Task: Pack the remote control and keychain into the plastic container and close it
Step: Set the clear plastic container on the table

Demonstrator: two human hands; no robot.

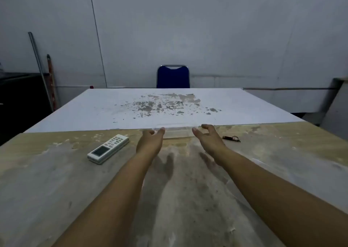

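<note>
A clear plastic container (pixel 178 132) lies flat in the middle of the table, hard to make out against the surface. My left hand (pixel 150 141) is at its left end and my right hand (pixel 208 138) at its right end, fingers spread, close to or touching it. A white remote control (pixel 108 148) with a small screen lies face up to the left of my left hand. A small dark keychain (pixel 231 138) lies on the table right of my right hand.
The near table surface (pixel 169 190) is worn wood. A white board (pixel 131 107) with grey patches covers the far half. A blue chair (pixel 172 76) stands beyond the table. Poles (pixel 40 67) lean against the wall at left.
</note>
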